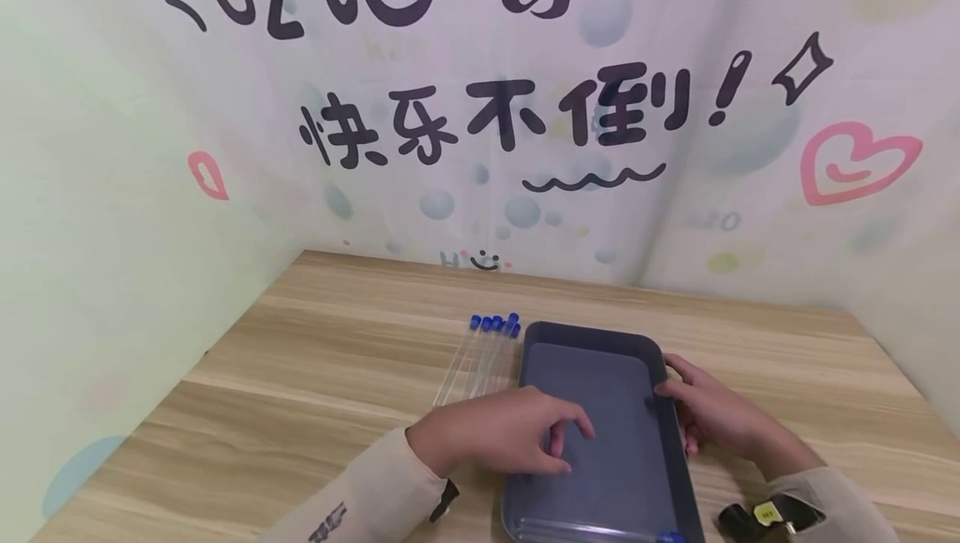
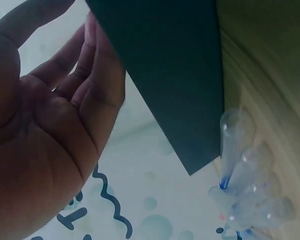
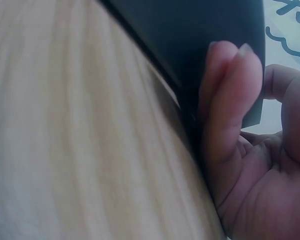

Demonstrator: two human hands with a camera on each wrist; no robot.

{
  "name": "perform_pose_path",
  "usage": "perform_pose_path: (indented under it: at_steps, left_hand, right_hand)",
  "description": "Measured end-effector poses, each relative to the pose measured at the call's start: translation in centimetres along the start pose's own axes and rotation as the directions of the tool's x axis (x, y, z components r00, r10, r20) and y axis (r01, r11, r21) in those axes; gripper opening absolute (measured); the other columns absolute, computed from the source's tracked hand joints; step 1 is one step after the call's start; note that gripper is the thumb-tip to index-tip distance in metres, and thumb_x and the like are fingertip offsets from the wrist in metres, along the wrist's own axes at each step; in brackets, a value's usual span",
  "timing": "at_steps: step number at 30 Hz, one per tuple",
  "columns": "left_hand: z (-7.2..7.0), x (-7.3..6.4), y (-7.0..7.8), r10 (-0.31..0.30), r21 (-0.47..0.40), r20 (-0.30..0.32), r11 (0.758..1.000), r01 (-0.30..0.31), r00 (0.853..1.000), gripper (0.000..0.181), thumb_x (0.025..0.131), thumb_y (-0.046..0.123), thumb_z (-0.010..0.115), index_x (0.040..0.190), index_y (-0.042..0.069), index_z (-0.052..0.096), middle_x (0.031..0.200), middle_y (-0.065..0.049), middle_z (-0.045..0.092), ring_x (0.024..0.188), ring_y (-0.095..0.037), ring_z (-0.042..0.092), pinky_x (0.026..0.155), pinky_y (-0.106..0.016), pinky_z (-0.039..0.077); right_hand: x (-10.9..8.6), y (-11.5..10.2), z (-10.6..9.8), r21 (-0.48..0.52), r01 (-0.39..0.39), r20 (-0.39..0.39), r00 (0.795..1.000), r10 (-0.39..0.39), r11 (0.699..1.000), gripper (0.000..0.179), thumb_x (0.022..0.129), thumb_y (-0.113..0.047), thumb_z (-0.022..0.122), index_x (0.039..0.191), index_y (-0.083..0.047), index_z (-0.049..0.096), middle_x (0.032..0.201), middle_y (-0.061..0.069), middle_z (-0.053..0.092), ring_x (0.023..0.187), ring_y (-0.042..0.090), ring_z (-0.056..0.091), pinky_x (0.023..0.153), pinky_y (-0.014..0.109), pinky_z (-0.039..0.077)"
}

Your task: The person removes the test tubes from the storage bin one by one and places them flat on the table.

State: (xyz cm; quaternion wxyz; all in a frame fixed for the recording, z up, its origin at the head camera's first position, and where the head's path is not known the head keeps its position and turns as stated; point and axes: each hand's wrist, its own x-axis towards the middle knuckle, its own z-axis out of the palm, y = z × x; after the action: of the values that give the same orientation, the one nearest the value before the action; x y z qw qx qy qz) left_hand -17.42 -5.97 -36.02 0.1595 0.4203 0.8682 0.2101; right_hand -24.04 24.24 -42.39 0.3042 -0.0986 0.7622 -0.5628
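A dark grey rectangular tray [image 1: 611,397] lies on the wooden table. My left hand [image 1: 506,435] is over its left side with loosely bent fingers and nothing held between them; the left wrist view shows the palm beside the tray's outer wall [image 2: 175,95]. My right hand [image 1: 716,414] grips the tray's right wall, thumb at the rim and other fingers [image 3: 230,90] against the outside. One clear tube [image 1: 585,529] with a blue cap lies crosswise inside the tray at its near end. Several more blue-capped clear tubes [image 1: 491,356] lie left of the tray, partly hidden by my left hand.
Wood-grain tabletop [image 1: 300,410] surrounds the tray and tubes. A printed cloth [image 1: 420,193] with black lettering hangs behind the table's far edge. A black strap with a camera piece [image 1: 765,518] sits at the right wrist.
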Motion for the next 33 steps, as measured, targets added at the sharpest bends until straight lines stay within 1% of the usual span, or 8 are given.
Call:
perform_pose_path:
  at_steps: [4,5,9,15,19,23,26,33]
  left_hand:
    - [0.3,-0.1,0.4,0.003,0.016,0.028,1.000,-0.003,1.000,0.034,0.083,0.025,0.067,0.115,0.025,0.057,0.072,0.019,0.054,0.060,0.006,0.050,0.071,-0.012,0.041]
    - [0.3,-0.1,0.4,0.004,0.010,0.038,1.000,-0.004,0.999,0.034,0.083,0.025,0.068,0.115,0.025,0.056,0.072,0.019,0.054,0.061,0.006,0.050,0.067,-0.011,0.041]
    - [0.5,-0.1,0.6,0.007,-0.001,0.072,1.000,-0.007,0.997,0.035,0.083,0.025,0.068,0.116,0.025,0.056,0.073,0.018,0.054,0.061,0.006,0.051,0.063,-0.010,0.041]
    - [0.9,-0.1,0.6,0.037,-0.004,0.091,0.999,-0.036,0.995,0.036,0.083,0.025,0.068,0.117,0.024,0.055,0.073,0.019,0.054,0.062,0.008,0.051,0.061,-0.009,0.042]
    - [1.2,-0.1,0.6,0.046,-0.006,0.104,0.999,-0.046,0.993,0.033,0.086,0.025,0.064,0.118,0.023,0.055,0.073,0.018,0.055,0.062,0.008,0.051,0.062,-0.008,0.042]
    - [1.3,-0.1,0.6,0.032,-0.040,0.131,0.999,-0.027,0.991,0.030,0.090,0.023,0.058,0.120,0.023,0.053,0.073,0.017,0.055,0.055,0.005,0.052,0.061,-0.009,0.043]
    - [1.4,-0.2,0.7,0.017,-0.060,0.147,0.998,-0.008,0.989,0.030,0.091,0.022,0.058,0.121,0.023,0.052,0.071,0.016,0.055,0.049,0.004,0.053,0.059,-0.010,0.044]
    - [1.6,0.0,0.6,0.031,-0.032,0.182,0.999,-0.026,0.983,0.034,0.089,0.022,0.061,0.121,0.024,0.052,0.071,0.018,0.056,0.059,0.007,0.052,0.061,-0.009,0.043]
  right_hand:
    - [0.0,0.0,0.0,0.000,-0.001,-0.003,1.000,0.001,1.000,0.061,0.095,-0.025,0.041,0.146,-0.020,0.006,0.060,0.004,0.056,0.046,0.014,0.052,0.044,0.029,0.047]
    - [0.1,0.0,0.0,0.000,-0.001,0.000,1.000,0.001,1.000,0.061,0.095,-0.025,0.041,0.146,-0.020,0.006,0.061,0.004,0.056,0.047,0.014,0.052,0.044,0.029,0.047]
    - [0.1,0.0,0.1,0.000,0.001,-0.001,1.000,-0.001,1.000,0.061,0.095,-0.025,0.041,0.145,-0.020,0.007,0.060,0.004,0.056,0.046,0.014,0.052,0.043,0.029,0.047]
    - [0.1,0.0,0.1,-0.010,0.005,-0.012,1.000,-0.005,1.000,0.062,0.095,-0.025,0.041,0.146,-0.020,0.006,0.059,0.004,0.055,0.046,0.014,0.051,0.043,0.029,0.046]
    - [0.1,0.0,0.2,-0.015,0.010,-0.016,1.000,-0.011,1.000,0.061,0.095,-0.024,0.041,0.146,-0.020,0.007,0.058,0.003,0.055,0.045,0.014,0.051,0.042,0.028,0.046]
    - [0.1,0.0,0.2,-0.009,0.013,-0.010,1.000,-0.013,1.000,0.060,0.095,-0.024,0.040,0.146,-0.020,0.007,0.059,0.003,0.055,0.045,0.014,0.051,0.042,0.028,0.046]
    - [0.1,0.0,0.2,-0.008,0.011,-0.011,1.000,-0.011,1.000,0.061,0.095,-0.024,0.041,0.146,-0.020,0.007,0.059,0.003,0.055,0.045,0.014,0.051,0.042,0.028,0.046]
    - [0.1,0.0,0.2,-0.009,0.010,-0.021,1.000,-0.010,1.000,0.062,0.095,-0.025,0.042,0.146,-0.020,0.006,0.059,0.004,0.055,0.045,0.014,0.051,0.042,0.028,0.046]
